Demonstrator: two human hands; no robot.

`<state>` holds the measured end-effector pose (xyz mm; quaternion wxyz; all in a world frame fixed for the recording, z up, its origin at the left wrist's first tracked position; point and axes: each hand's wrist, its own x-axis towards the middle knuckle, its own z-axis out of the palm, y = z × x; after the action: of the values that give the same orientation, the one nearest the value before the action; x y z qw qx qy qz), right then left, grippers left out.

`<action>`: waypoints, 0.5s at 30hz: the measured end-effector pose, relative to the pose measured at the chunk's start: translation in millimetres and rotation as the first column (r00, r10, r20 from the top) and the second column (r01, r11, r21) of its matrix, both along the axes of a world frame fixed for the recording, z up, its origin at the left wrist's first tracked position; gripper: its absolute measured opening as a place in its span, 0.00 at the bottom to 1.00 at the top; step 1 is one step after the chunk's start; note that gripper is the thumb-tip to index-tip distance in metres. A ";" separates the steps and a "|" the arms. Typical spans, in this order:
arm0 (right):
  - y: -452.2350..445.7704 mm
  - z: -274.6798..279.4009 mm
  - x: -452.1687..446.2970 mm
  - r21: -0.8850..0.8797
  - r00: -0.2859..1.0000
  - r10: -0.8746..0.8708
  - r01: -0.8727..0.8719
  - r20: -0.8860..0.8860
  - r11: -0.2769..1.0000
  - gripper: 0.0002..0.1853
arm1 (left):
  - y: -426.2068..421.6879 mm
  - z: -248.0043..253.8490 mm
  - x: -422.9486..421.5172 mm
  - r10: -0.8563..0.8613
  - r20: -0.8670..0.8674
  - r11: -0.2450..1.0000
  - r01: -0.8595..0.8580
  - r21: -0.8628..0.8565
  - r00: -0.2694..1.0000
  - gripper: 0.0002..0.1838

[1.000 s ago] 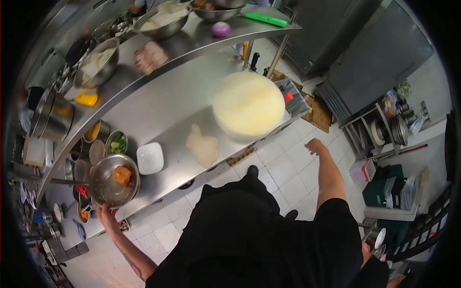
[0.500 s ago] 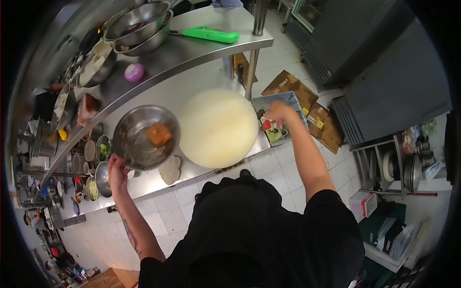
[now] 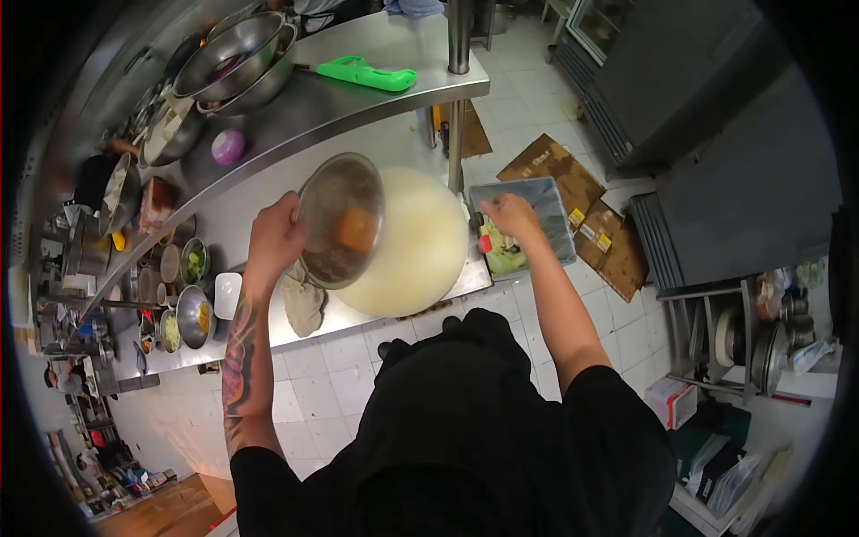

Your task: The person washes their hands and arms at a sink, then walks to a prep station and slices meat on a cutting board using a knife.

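Observation:
My left hand [image 3: 279,234] is closed on the rim of a metal mixing bowl [image 3: 324,255]. The bowl is tilted, overlapping the left side of a large round pale cutting board [image 3: 425,242]. Inside it sits an orange-brown piece of food [image 3: 356,229]. My right hand [image 3: 512,217] is over a grey bin [image 3: 550,201], its fingers bent together; what they hold, if anything, I cannot make out. Near its fingertips, at the board's edge, is a small dark object [image 3: 476,219]. Green and red food scraps [image 3: 506,258] lie in the bin.
A crumpled cloth [image 3: 304,304] and a white dish [image 3: 228,295] rest on the steel counter. Above runs a shelf holding a green-handled tool [image 3: 367,74], a purple onion [image 3: 228,147] and stacked metal bowls [image 3: 234,58]. Flattened cardboard [image 3: 550,170] lies on the floor.
My left hand has lifted and tilted the bowl, bringing it rightward to the board's left side. My right hand has drawn back slightly from the scraps toward the bin's near-board side.

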<state>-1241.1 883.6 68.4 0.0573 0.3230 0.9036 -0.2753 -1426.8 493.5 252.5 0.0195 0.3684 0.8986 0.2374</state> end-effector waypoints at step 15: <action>79.1 -68.9 -140.7 -0.325 0.824 0.116 -0.342 -0.554 0.882 0.16 | -211.6 -111.1 77.8 0.382 0.703 0.133 -0.789 0.600 0.599 0.05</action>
<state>-1381.7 962.7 -0.5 -0.0889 0.1037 0.8393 -0.5262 -1349.0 281.9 141.4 -0.0979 -0.1304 0.6740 0.7205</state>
